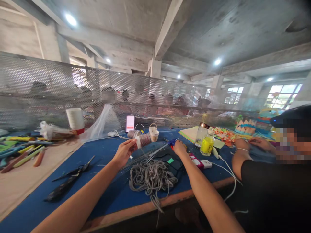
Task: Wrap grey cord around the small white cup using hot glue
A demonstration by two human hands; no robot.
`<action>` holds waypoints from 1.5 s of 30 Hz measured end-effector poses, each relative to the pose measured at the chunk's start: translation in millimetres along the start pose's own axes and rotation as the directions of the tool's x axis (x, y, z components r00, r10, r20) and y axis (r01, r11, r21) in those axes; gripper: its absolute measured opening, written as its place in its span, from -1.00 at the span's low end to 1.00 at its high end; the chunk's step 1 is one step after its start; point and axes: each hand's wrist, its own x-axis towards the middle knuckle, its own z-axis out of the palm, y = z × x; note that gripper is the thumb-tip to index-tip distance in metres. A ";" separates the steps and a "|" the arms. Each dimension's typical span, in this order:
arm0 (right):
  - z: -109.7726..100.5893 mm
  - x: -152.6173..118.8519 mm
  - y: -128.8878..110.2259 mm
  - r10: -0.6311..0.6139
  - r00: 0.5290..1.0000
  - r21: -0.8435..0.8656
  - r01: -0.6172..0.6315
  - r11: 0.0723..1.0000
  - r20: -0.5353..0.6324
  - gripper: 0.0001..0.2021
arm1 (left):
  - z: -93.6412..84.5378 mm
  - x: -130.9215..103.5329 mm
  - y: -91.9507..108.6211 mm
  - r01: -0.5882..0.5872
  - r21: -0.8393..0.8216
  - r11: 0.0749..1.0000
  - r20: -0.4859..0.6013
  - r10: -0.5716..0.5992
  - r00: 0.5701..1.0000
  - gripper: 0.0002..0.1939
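My left hand (126,149) is closed on a small paper cup (143,141) wound with grey-brown cord, tilted on its side above the blue table. My right hand (179,148) is wrapped round a blue glue gun (172,141), with some red showing by the fingers. Between my forearms lies a loose tangle of grey cord (153,178). Thin clear sticks (155,152) spread behind it. Just past the held cup stands a small white cup with a handle (154,132), and another cord-wound piece (132,134) is partly hidden.
Black-handled scissors (73,178) lie at left, near a stack of white cups (75,119). A lit phone (130,123) leans at the back. On the right are a yellow bottle (207,144), a glass jar (201,134), a power strip (196,161) and a co-worker's hands (243,145).
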 end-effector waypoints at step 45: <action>-44.4 -69.0 -101.5 -0.646 0.623 0.309 0.781 0.542 -0.442 -0.80 | 18.7 -16.8 1.7 -0.069 0.290 0.954 0.175 0.018 0.984 -0.73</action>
